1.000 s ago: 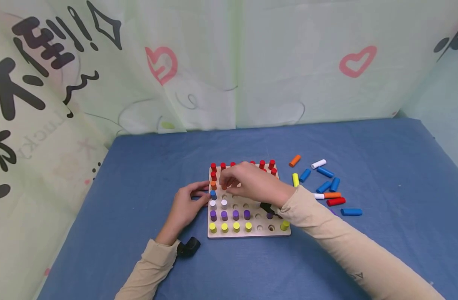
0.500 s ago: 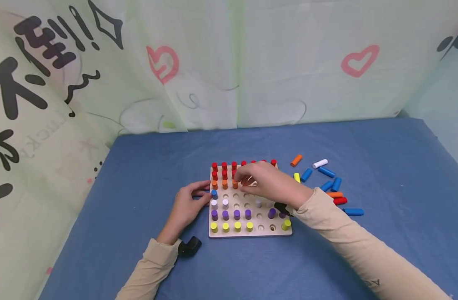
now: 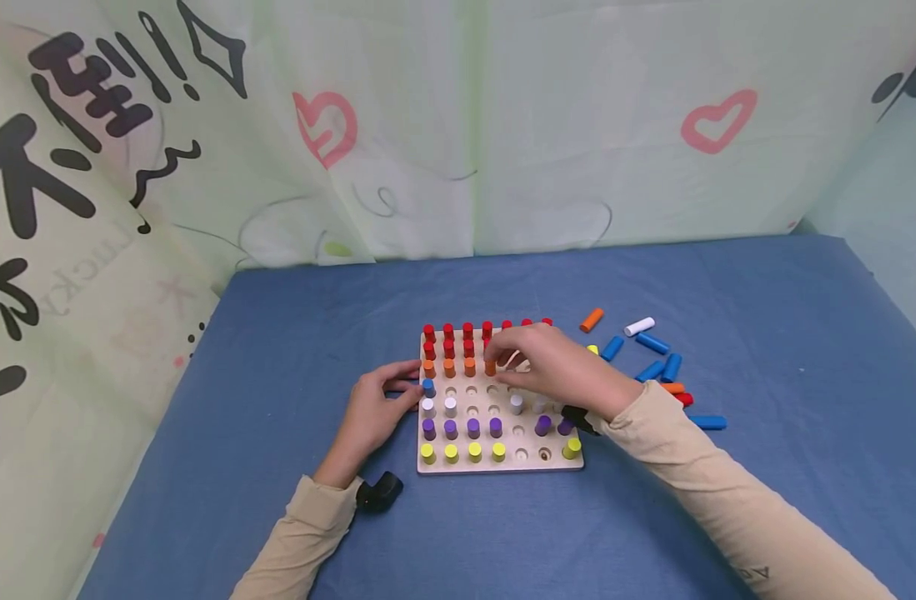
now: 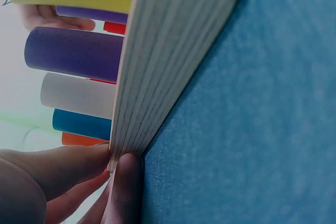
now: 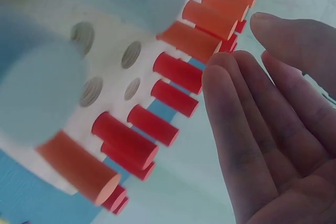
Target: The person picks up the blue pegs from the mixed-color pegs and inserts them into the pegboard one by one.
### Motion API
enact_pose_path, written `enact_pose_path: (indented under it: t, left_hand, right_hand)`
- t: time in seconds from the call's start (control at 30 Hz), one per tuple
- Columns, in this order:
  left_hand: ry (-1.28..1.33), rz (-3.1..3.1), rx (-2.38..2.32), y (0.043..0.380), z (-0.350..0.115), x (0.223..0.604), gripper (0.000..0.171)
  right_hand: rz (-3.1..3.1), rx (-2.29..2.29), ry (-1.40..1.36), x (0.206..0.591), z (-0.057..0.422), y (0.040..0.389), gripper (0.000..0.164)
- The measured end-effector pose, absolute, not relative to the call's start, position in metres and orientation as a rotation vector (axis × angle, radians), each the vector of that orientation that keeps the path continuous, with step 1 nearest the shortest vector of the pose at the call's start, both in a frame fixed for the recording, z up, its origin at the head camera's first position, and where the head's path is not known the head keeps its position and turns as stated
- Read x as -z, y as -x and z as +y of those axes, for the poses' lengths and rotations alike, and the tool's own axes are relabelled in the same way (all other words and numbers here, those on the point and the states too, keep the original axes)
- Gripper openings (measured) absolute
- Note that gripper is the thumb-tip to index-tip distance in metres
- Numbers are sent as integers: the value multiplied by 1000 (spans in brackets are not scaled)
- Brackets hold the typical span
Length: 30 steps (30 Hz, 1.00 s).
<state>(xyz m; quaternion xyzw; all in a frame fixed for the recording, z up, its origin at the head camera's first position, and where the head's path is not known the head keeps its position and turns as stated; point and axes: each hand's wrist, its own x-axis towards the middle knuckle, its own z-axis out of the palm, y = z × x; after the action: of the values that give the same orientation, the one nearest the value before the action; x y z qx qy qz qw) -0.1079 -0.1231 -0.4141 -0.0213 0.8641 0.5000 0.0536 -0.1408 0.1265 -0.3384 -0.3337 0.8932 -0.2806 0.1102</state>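
Note:
A wooden pegboard [image 3: 503, 467] carries rows of red, orange, blue, white, purple and yellow pegs. My left hand [image 3: 378, 408] lies at the board's left edge beside the blue peg [image 3: 428, 388]. In the left wrist view its fingertips [image 4: 128, 166] touch the edge, thumb and finger both on that side. Over the orange row is my right hand [image 3: 551, 362], its index finger beside an orange peg [image 5: 194, 41]. In the right wrist view thumb and fingers stand apart with nothing pinched. It hides part of the red and orange rows in the head view.
Loose pegs lie on the blue cloth right of the board: several blue pegs [image 3: 652, 342], a white peg [image 3: 640, 327], an orange peg [image 3: 592, 320] and a partly hidden red peg [image 3: 684, 399]. A printed curtain [image 3: 533, 167] hangs behind the table.
My right hand has moved rightward along the orange row, from about the second peg past the third to the fourth, uncovering orange pegs behind it. The left hand stays at the board's edge.

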Motion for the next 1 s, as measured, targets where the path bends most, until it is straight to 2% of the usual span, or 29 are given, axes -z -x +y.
enact_pose_path:
  t: [0.6,1.0]
  left_hand:
    - [70,2635,-1504,108,-123,413,40]
    - [73,2629,-1501,108,-123,414,40]
  right_hand:
    - [2678,907,899,342,155,141,22]
    - [2753,855,878,344,173,143,19]
